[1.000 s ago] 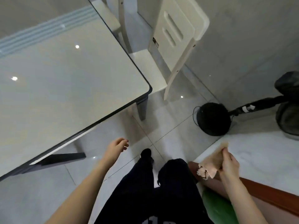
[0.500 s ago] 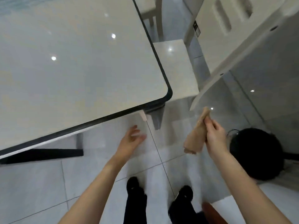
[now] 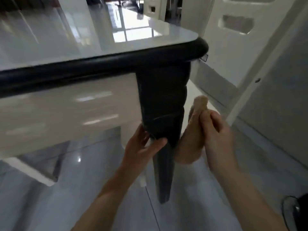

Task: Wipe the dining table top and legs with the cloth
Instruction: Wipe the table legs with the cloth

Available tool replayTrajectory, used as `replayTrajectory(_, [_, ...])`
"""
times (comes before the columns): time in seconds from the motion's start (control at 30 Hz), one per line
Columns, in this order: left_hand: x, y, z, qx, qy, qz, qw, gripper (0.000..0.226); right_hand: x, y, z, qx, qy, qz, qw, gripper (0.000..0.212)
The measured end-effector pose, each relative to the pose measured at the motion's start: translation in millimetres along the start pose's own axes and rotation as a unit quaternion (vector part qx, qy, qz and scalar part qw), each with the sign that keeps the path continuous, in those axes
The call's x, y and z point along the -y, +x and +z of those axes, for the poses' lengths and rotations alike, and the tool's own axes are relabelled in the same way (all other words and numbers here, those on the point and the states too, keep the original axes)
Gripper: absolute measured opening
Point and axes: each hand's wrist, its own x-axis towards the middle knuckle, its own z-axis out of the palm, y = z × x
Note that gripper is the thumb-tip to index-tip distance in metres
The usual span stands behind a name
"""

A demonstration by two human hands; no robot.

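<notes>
The dining table has a glossy pale top (image 3: 70,30) with a black rim, seen from low down at its near right corner. Under that corner a dark tapered leg (image 3: 163,104) runs down to the floor. My left hand (image 3: 141,147) grips the leg partway down, thumb across its front face. My right hand (image 3: 216,132) holds a beige cloth (image 3: 191,135) bunched up, just to the right of the leg and touching its side.
A white chair (image 3: 246,52) stands close on the right of the table corner. A white bench or chair seat (image 3: 55,112) sits under the table on the left. A black round object (image 3: 300,212) lies on the tiled floor at bottom right.
The view has dropped from above the table to the level of its corner. My left hand has taken hold of the leg. My right hand has brought the cloth up against the leg.
</notes>
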Motion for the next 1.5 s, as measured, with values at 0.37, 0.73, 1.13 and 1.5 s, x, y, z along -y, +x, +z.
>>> replayTrajectory(0.37, [62,26,0,-0.013,0.006,0.199,0.980,0.059,-39,3,29,-0.023,0.109,-0.229,0.967,0.011])
replayTrajectory(0.73, [59,23,-4,0.011,-0.026,0.201,0.979,0.041,-21,-18,62,-0.178,0.019,-0.416,0.891,0.013])
replayTrajectory(1.13, [66,31,-5,0.018,-0.027,0.240,0.970,0.043,-30,-6,48,-0.100,-0.188,-0.620,0.755,0.016])
replayTrajectory(1.5, [66,34,-11,0.037,-0.006,0.241,0.970,0.047,-33,-10,58,-0.096,-0.129,-0.581,0.798,0.013])
